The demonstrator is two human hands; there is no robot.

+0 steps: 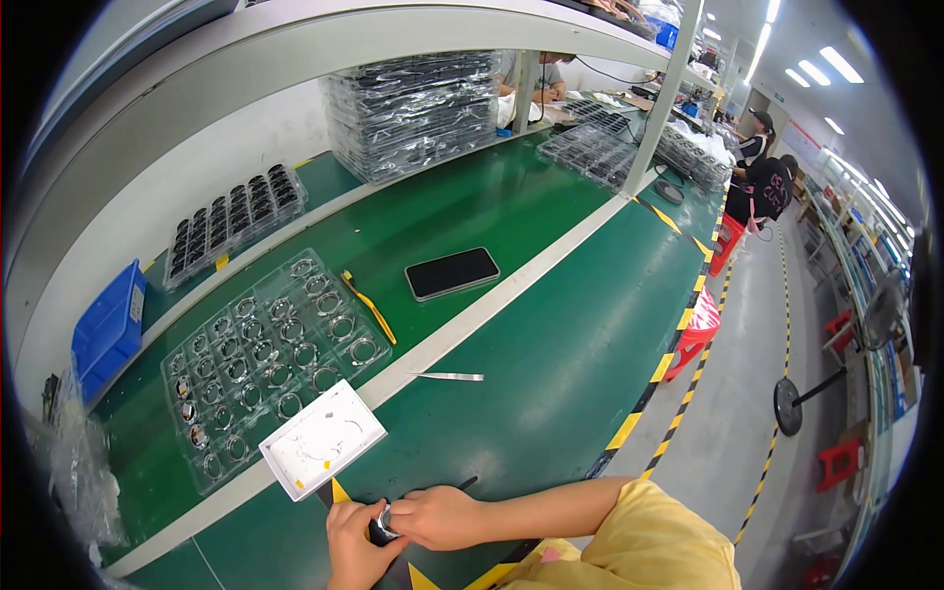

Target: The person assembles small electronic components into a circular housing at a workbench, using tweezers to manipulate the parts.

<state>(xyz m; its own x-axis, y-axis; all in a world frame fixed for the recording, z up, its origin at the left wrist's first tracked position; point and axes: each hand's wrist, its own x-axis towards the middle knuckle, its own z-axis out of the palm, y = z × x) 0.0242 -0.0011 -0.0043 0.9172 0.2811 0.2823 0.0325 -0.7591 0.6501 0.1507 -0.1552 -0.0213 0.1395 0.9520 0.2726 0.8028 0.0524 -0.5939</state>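
Close to the table's near edge, my left hand [356,547] pinches a small round black part with a silver rim [382,528]. My right hand [442,517] has its fingers pressed on the same part from the other side; much of it is hidden by the fingers. Just beyond the hands sits a shallow white box [332,454] with small yellow and dark bits inside. A thin dark tool tip [469,483] shows beside my right hand. Farther off, metal tweezers [454,376] lie on the green table.
A clear tray of silver rings [258,313] lies left, beside a yellow toothbrush [369,307]. Beyond are a phone [452,273], a tray of black parts [236,224], a blue bin [110,329] and stacked trays [413,118]. Red stools [693,344] and co-workers [767,187] are right.
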